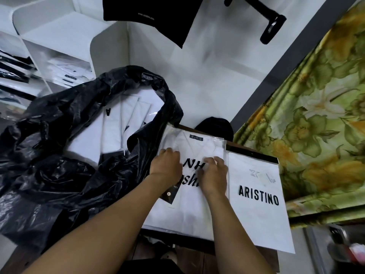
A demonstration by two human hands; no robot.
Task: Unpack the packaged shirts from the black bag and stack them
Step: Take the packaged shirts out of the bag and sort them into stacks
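Evidently only partway through, the left hand (pixel 166 165) and right hand (pixel 214 175) are pressing flat, seemingly gripping nothing, on the NH shirt packet (pixel 189 206) beneath them, the ARISTINO packet (pixel 258 210) is lying just right of them, and several unpacked packets (pixel 116 123) are waiting in the black bag (pixel 49 165) to their left.

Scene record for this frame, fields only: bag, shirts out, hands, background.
bag: black bag on the left, mouth open
in bag: white packaged shirts, several visible inside
out: NH shirt package; ARISTINO shirt package beside it on the right
left hand: rests on top of the NH shirt package
right hand: on the same package, fingers bent, grip unclear
background: floral curtain at right
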